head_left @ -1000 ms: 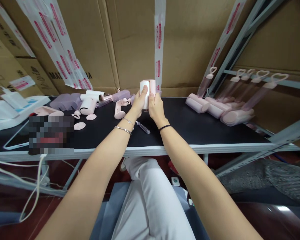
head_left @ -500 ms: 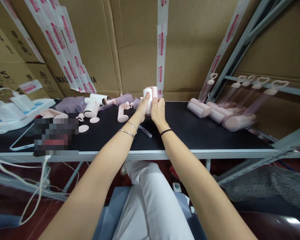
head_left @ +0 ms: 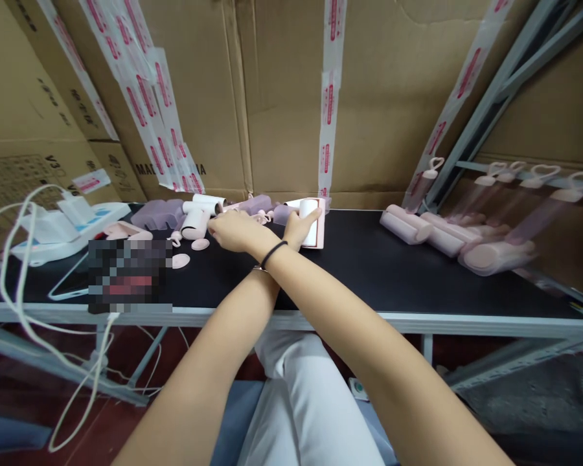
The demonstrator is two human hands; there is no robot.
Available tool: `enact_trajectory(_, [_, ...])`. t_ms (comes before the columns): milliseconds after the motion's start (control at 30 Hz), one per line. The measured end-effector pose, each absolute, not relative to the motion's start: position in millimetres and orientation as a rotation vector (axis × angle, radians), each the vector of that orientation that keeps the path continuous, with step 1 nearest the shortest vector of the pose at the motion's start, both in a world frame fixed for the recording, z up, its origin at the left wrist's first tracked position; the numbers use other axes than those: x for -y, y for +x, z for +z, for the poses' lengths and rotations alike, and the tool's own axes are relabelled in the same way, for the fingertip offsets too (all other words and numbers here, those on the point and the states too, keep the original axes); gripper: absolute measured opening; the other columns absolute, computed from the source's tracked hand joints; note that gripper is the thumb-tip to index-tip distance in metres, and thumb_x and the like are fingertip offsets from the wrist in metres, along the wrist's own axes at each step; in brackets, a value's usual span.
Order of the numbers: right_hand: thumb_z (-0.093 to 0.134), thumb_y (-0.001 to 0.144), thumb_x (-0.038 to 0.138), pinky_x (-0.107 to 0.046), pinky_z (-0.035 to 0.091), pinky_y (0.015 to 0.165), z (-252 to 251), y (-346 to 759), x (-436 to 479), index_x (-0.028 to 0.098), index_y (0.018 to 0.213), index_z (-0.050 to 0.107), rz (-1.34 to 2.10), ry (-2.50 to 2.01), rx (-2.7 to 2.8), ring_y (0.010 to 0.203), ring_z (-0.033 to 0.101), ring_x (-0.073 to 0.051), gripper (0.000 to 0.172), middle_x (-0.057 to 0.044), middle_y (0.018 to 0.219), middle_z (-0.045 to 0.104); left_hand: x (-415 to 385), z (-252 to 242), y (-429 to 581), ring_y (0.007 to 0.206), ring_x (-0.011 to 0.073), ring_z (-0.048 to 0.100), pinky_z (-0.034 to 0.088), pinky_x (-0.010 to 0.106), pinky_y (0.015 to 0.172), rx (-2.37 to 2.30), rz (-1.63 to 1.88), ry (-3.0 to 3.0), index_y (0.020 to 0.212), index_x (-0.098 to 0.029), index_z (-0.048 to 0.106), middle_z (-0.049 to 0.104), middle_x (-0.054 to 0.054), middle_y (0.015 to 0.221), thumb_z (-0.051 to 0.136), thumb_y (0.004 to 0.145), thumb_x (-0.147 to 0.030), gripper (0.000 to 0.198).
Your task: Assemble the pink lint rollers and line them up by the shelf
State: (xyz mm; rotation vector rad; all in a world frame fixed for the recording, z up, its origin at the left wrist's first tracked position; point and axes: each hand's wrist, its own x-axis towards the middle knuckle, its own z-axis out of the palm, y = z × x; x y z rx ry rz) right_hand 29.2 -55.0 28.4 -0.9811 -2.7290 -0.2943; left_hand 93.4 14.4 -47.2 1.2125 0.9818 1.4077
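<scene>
My forearms are crossed over the black tabletop (head_left: 369,259). My left hand (head_left: 297,230) passes under the right arm and is closed on a pink-and-white lint roller head (head_left: 313,222), held upright near the back of the table. My right hand (head_left: 230,230), with a black band at the wrist, reaches across to the left. It rests over a cluster of small pink parts (head_left: 261,217) beside a white roll (head_left: 194,223). Its fingers bend downward, and what lies beneath them is hidden.
Finished pink lint rollers with heart-shaped handles (head_left: 447,236) lie at the right by a grey metal rack (head_left: 495,97). Purple covers (head_left: 160,212), pink discs (head_left: 179,261), a white tray (head_left: 53,233) and white cables (head_left: 24,285) sit at the left. Taped cardboard boxes (head_left: 282,97) form the back wall.
Both hands held the roller head together before. Now my right hand has let go and crossed over to the left, while my left hand keeps the roller. The view has shifted left.
</scene>
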Motion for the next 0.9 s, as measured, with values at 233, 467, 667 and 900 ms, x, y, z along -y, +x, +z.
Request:
enact_trajectory(233, [0.037,0.096,0.014,-0.044,0.049,0.098,47,-17,33,0.016,0.131,0.056,-0.287,-1.033,2.725,0.125,0.055,-0.028,0.039,-0.016,0.134,0.059,-12,-46,97,0.103,0.0290,0.064,0.048,0.036,0.084,-1.125,1.343,1.352,0.106,-0.015,0.054,0.066,0.017,0.114,0.075,0.072,-0.050,0.053])
enact_trajectory(467, [0.038,0.095,0.012,-0.054,0.036,0.111,21,-59,11,0.028,0.145,0.041,-0.346,-0.877,2.821,0.143,0.034,-0.029,0.053,-0.006,0.158,0.033,-8,-46,100,0.107,0.0298,0.063,0.046,0.035,0.086,-1.129,1.326,1.402,0.109,-0.014,0.053,0.066,0.019,0.118,0.072,0.075,-0.050,0.052])
enact_trajectory(667, [0.048,0.093,0.015,-0.053,0.032,0.114,17,-81,19,0.023,0.140,0.048,-0.265,-0.788,3.058,0.139,0.042,-0.028,0.048,-0.008,0.149,0.048,-10,-46,94,0.106,0.0294,0.064,0.047,0.034,0.085,-1.167,1.331,1.371,0.107,-0.014,0.053,0.066,0.020,0.118,0.071,0.076,-0.051,0.051])
enact_trajectory(900, [0.031,0.096,0.011,-0.041,0.051,0.093,22,-60,33,0.010,0.132,0.054,0.053,-1.064,2.751,0.123,0.058,-0.027,0.043,-0.017,0.141,0.053,-9,-46,93,0.100,0.0289,0.065,0.046,0.035,0.084,-1.138,1.385,1.321,0.099,-0.016,0.055,0.068,0.017,0.109,0.075,0.072,-0.051,0.049])
